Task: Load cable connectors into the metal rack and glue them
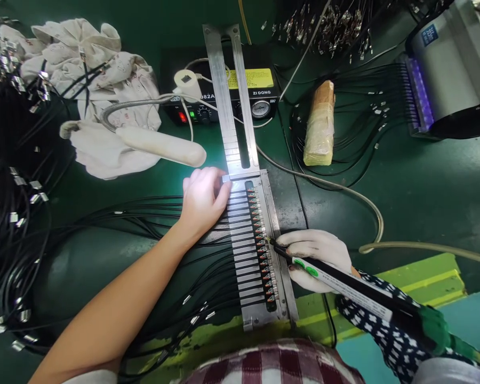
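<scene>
A long metal fixture lies in front of me, with a row of black cables in its slots. The cables' small metal connectors line up along its right side. My left hand, bare, grips the fixture's upper left edge, fingers curled and thumb on the metal. In my white-gloved right hand is a black dispensing syringe with a label and a green rear end. Its thin tip meets or hovers just over a connector near the middle of the row; contact is unclear.
Behind the fixture stands a black controller box with a gauge. A lit white lamp hangs over my left hand. Cable bundles and white cloth lie left. A wrapped block and a machine glowing purple stand right.
</scene>
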Motion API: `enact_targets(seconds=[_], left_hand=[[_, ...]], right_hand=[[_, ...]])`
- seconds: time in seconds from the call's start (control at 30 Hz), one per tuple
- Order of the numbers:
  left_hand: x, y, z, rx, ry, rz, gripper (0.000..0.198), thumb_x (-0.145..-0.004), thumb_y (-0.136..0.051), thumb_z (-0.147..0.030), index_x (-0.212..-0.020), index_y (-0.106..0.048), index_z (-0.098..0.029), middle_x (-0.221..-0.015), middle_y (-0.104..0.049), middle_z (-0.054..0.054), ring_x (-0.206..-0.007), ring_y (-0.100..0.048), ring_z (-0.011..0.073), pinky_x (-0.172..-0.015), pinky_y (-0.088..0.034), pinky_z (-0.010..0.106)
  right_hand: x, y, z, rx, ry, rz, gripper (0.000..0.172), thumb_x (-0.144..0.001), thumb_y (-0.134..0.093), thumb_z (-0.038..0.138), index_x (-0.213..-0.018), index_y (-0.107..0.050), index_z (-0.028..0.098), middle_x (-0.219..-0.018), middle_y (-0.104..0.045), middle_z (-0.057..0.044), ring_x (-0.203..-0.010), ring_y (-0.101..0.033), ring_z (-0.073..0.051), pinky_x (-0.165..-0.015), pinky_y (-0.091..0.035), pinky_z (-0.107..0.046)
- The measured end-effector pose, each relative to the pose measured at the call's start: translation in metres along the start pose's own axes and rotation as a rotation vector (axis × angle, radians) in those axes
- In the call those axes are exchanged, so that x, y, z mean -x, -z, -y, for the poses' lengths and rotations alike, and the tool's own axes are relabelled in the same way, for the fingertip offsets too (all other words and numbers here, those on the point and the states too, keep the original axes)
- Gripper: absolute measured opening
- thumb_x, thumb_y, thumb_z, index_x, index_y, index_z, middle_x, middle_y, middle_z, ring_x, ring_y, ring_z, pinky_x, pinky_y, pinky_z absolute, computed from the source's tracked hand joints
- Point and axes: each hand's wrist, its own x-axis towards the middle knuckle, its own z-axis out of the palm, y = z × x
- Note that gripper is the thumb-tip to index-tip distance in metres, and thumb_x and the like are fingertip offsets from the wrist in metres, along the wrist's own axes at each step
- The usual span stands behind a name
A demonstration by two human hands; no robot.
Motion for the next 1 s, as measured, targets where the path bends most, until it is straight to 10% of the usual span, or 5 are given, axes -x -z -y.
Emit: enact_targets(seconds=[1.0], left_hand=[[0.0001,-0.0002,0.0007,0.004,-0.010,-0.007,0.015,-0.091,-0.051,-0.033,-0.095,-0.058,-0.021,-0.078,-0.058,0.002,-0.081,-0.052,0.0218,-0.074,-0.033,0.034]], right_hand=[[0.0019,0.0010,0.0006,0.022,-0.003,0.011,0.010,-0.089,-0.062,0.027,-0.091,-0.063,0.017,-0.087,-0.075,-0.008,-0.086,-0.074,-0.016,-0.078,-0.061,-0.024]])
